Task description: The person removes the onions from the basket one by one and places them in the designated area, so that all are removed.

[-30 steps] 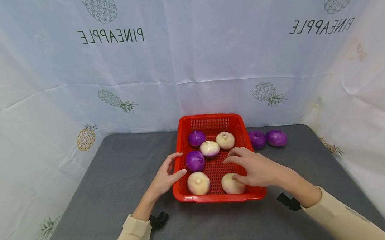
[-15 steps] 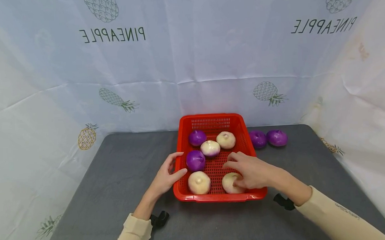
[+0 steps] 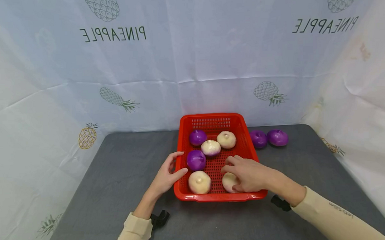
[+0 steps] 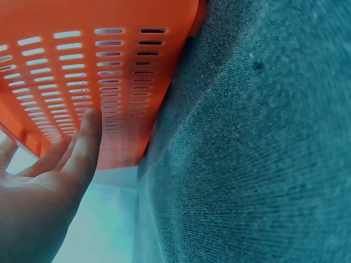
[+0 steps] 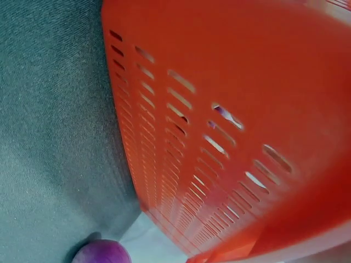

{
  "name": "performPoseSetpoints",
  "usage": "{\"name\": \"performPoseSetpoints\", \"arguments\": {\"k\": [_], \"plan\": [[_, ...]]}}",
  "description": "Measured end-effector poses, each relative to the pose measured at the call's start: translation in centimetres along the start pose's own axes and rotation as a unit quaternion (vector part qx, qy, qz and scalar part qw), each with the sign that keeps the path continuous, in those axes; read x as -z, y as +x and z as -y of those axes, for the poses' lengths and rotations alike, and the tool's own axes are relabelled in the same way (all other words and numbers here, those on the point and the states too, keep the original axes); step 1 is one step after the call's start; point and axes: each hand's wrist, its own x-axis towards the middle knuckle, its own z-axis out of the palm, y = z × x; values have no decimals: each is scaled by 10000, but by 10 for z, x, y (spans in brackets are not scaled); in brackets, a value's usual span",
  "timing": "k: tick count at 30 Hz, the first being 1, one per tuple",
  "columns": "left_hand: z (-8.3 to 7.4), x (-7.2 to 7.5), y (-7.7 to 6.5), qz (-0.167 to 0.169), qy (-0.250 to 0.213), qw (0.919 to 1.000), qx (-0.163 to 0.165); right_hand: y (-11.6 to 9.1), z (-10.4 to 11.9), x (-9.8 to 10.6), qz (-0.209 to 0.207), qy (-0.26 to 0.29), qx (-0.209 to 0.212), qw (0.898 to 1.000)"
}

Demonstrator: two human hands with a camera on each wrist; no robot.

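A red plastic basket (image 3: pixel 216 197) with slotted walls stands at the middle of the dark table. In its front right corner my right hand (image 3: pixel 246 173) has its fingers curled round a whitish turnip (image 3: pixel 229 182), partly hidden beneath them. My left hand (image 3: pixel 166 175) rests at the left rim, thumb and index finger reaching over the edge; in the left wrist view, fingers lie along the outer slotted wall. A second whitish turnip (image 3: pixel 199 182) sits front left. Behind it are a purple turnip (image 3: pixel 196 160), a white-and-purple one (image 3: pixel 210 148), another whitish one (image 3: pixel 226 140) and another purple one (image 3: pixel 198 137).
Two more purple turnips, a nearer one (image 3: pixel 258 139) and a farther one (image 3: pixel 278 138), lie on the table (image 3: pixel 132 154) just right of the basket. A pale sheet (image 3: pixel 209 62) with pineapple prints hangs behind and along both sides.
My right hand has lowered toward the front right turnip, and its fingers have closed round it, covering more of it. The left hand and the basket have stayed in place.
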Motion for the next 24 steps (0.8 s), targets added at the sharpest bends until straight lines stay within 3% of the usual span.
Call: {"name": "performPoseSetpoints", "arguments": {"k": [15,24], "plan": [[0,0,0,-32,60,10000,38,13,2,-7,-322,-332,-112,9989],[1,0,0,-13,45,10000,-12,16,10,-8,305,-306,-598,9973]]}}
